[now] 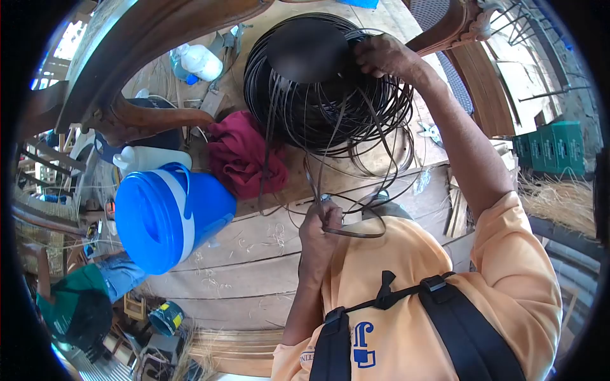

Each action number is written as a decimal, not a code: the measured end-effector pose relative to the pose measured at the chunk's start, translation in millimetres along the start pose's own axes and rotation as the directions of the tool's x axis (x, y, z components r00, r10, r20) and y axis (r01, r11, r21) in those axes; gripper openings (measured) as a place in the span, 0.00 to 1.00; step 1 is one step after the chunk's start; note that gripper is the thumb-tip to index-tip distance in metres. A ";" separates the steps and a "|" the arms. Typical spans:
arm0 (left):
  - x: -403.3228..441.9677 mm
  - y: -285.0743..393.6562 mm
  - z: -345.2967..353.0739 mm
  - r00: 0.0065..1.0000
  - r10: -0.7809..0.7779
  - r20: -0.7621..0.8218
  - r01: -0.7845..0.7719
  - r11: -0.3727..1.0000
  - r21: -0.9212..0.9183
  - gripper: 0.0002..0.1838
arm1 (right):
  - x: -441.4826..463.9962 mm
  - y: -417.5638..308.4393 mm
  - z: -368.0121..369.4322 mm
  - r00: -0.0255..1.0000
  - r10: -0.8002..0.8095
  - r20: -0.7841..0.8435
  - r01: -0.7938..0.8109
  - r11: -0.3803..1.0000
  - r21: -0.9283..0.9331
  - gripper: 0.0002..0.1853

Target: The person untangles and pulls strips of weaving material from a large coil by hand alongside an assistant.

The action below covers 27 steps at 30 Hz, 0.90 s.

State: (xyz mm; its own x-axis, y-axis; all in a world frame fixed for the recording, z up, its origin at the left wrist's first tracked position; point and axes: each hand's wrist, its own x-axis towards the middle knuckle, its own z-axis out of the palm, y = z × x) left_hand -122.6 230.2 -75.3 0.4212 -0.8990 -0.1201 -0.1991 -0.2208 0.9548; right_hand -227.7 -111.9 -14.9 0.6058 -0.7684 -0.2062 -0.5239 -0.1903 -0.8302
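Observation:
A large coil of thin dark brown strip (324, 117) lies on a wooden work surface, with loose loops spilling toward me. My right hand (387, 56) is at the coil's upper right edge, its fingers curled in on the dark strands. Close to my body, my left hand (319, 225) is closed around a few strands of the same strip, and one loop sticks out to its right. A blurred dark patch hides part of the coil's top. Left of the coil, a crumpled maroon cloth (244, 155) touches some hanging strands.
A blue lidded bucket (213, 206) stands left of the cloth, near a white jug (155, 159) and a white bottle (202, 62). Carved wooden furniture parts (159, 117) arch over the left side. Pliers (431, 132) lie right of the coil. Another person in a green shirt (76, 305) is at lower left.

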 end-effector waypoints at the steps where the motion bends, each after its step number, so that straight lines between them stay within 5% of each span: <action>1: 1.2 0.2 -2.6 0.999 0.029 0.029 -0.028 0.999 -0.019 0.04 | -0.5 0.0 -0.5 1.000 0.005 0.020 -0.005 1.000 0.017 0.16; 7: 22.2 20.8 -21.8 0.984 0.160 0.080 -0.152 0.984 -0.097 0.04 | 12.7 4.0 24.9 0.992 0.109 -0.067 -0.116 0.987 -0.108 0.12; 8: 26.8 25.7 -22.6 0.979 0.187 0.079 -0.176 0.976 -0.130 0.05 | 13.9 -4.3 29.9 0.995 0.081 -0.059 -0.094 0.960 -0.262 0.14; 10: 34.6 40.8 -22.1 0.986 0.149 0.069 -0.132 0.970 -0.206 0.05 | 32.6 6.3 54.0 0.964 -0.267 -0.017 0.195 0.745 -0.637 0.10; 11: 38.6 46.8 -21.2 0.989 0.127 0.070 -0.107 0.965 -0.239 0.06 | 40.8 12.6 63.7 0.961 -0.275 0.009 0.203 0.688 -0.697 0.11; 13: 55.6 49.5 -18.1 0.981 0.192 0.023 -0.186 0.968 -0.171 0.08 | 51.9 17.2 84.7 0.993 -0.063 0.099 0.115 0.660 -0.743 0.15; 16: 105.9 50.4 -7.8 0.915 0.397 -0.070 -0.401 0.915 -0.047 0.11 | 57.7 14.8 113.6 0.903 0.210 0.376 0.095 0.755 -0.649 0.25; 22: 157.9 47.6 2.9 0.923 0.381 0.052 -0.374 0.861 0.345 0.16 | 63.3 35.3 121.2 0.895 0.175 0.411 0.088 0.833 -0.547 0.24; 27: 148.4 34.1 11.8 0.902 0.426 0.064 -0.407 0.794 0.452 0.17 | 66.8 44.5 115.9 0.902 0.150 0.404 0.082 0.860 -0.503 0.24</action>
State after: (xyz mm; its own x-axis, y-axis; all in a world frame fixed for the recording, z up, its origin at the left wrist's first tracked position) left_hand -77.3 84.8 -63.8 0.2387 -0.9295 0.2812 -0.7290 0.0198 0.6842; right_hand -141.2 -100.9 -125.6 0.7098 -0.4752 -0.5200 -0.7023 -0.5342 -0.4706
